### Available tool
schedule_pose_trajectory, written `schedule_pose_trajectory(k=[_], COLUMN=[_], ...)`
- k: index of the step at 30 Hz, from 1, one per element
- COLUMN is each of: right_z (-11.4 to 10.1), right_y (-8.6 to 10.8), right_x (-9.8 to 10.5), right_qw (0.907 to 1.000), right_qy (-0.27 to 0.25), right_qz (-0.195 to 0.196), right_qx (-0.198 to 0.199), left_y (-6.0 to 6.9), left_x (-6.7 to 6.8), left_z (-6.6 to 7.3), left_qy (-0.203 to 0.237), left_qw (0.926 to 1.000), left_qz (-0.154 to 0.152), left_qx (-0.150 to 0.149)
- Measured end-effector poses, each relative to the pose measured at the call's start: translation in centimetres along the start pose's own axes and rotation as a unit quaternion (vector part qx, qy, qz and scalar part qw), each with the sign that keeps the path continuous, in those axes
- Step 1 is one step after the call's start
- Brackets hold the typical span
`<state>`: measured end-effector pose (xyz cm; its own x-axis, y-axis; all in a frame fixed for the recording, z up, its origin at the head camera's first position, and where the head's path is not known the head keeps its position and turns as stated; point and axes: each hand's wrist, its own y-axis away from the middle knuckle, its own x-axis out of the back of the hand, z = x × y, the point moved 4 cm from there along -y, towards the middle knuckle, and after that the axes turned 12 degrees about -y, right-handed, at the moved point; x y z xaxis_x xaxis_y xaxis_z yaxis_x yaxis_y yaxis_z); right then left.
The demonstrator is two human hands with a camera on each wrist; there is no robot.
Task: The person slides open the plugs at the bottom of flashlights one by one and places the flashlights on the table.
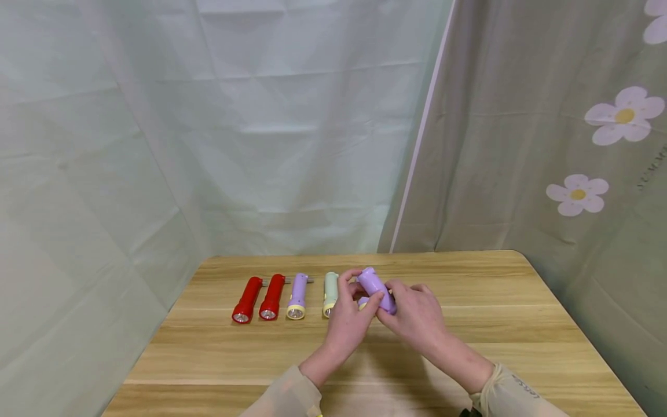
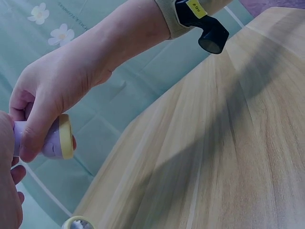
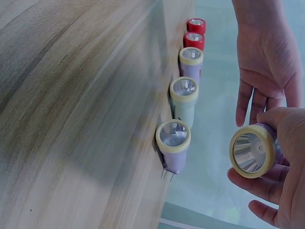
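A purple flashlight with a cream rim (image 3: 253, 150) is held above the table in both hands. My right hand (image 1: 414, 313) grips it near its lamp end, thumb on the side, as the left wrist view also shows. My left hand (image 1: 349, 321) holds the tail part, its thumb laid on the purple body and its index finger bent at the tail end. The lens faces the camera in the right wrist view. Just behind the hands a second purple flashlight (image 3: 174, 143) lies on the table, mostly hidden in the head view, with two metal prongs at its tail.
To the left, in a row on the wooden table (image 1: 250, 359), lie a pale green flashlight (image 1: 330, 289), another purple flashlight (image 1: 299, 292) and two red flashlights (image 1: 272, 298). A curtain (image 1: 312, 145) hangs behind the table's far edge.
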<state>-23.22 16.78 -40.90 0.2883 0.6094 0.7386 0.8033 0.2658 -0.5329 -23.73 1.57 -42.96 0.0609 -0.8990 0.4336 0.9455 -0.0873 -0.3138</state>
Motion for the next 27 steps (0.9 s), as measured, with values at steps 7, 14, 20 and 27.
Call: schedule_pose_trajectory(k=[7,14,20,27], right_z=[-0.21,-0.55,-0.61,-0.67], right_y=[-0.02,-0.15,-0.26,-0.26], right_x=[0.04,0.26,0.41,0.37], right_qw=[0.9994,0.9983,0.9974,0.9960], right_qy=[0.012,0.009,0.015,0.027], right_qz=[0.017,0.033,0.041,0.040], right_qx=[0.026,0.046,0.058,0.075], left_y=[0.27,0.58,0.68,0.84], left_x=[-0.04,-0.19,-0.25,-0.29], left_z=[-0.10,-0.27,-0.40,-0.33], left_qy=[0.019,0.045,0.060,0.072], left_qw=[0.9997,0.9981,0.9971,0.9964], left_qz=[0.011,0.040,0.045,0.043], left_qx=[-0.009,-0.009,-0.006,-0.001])
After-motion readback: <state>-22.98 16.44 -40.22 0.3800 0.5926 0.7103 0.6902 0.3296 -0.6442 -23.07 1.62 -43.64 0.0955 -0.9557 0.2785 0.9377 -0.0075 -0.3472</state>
